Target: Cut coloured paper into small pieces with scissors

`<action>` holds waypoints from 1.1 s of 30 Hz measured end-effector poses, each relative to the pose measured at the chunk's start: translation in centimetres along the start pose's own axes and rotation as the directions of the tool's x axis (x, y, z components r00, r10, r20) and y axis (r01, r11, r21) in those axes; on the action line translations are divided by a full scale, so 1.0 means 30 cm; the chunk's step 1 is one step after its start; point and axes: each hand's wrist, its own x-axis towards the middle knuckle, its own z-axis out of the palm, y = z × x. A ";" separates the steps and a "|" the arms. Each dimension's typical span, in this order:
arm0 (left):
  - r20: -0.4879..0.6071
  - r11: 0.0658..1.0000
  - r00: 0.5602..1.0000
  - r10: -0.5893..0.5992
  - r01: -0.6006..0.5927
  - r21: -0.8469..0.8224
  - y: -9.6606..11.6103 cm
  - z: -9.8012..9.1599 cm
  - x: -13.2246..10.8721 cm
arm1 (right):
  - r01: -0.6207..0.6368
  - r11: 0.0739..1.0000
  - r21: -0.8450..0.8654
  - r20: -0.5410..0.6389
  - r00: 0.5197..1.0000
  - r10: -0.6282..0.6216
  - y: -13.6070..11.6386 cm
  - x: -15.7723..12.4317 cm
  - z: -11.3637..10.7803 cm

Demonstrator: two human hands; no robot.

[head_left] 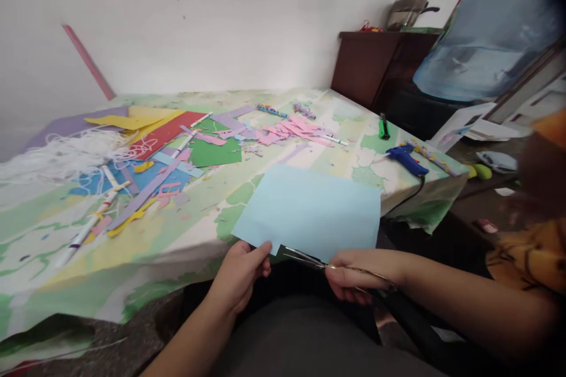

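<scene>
A light blue sheet of paper [313, 209] lies partly on the table, its near edge reaching over the table's front. My left hand [244, 268] pinches that sheet at its near left edge, thumb on top. In my right hand [360, 274] is a pair of scissors [305, 257], held by the handles with the fingers wrapped round them. The blades point left and lie at the near edge of the sheet, close to my left thumb. How far the blades reach into the paper I cannot tell.
On the patterned tablecloth [212, 188] lie white string [66, 150], a green sheet [216, 147], pink scraps [292, 128] and several markers. A blue glue gun [407, 159] and green cutter [384, 126] lie right. A large water bottle [481, 41] stands beyond; a person's orange-patterned clothing [526, 256] shows right.
</scene>
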 end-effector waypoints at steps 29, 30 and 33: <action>0.537 -0.309 0.625 0.567 -0.443 0.842 0.232 -0.097 0.097 | -0.319 0.906 -0.276 -0.960 0.129 -0.247 0.083 0.074 -0.034; 0.536 -0.329 0.676 0.506 -0.424 0.844 0.236 -0.106 0.118 | -0.348 0.898 -0.268 -0.963 0.124 -0.240 0.079 0.084 -0.041; 0.540 -0.378 0.744 0.394 -0.404 0.833 0.207 -0.119 0.134 | -0.370 0.899 -0.236 -0.970 0.149 -0.193 0.058 0.107 -0.087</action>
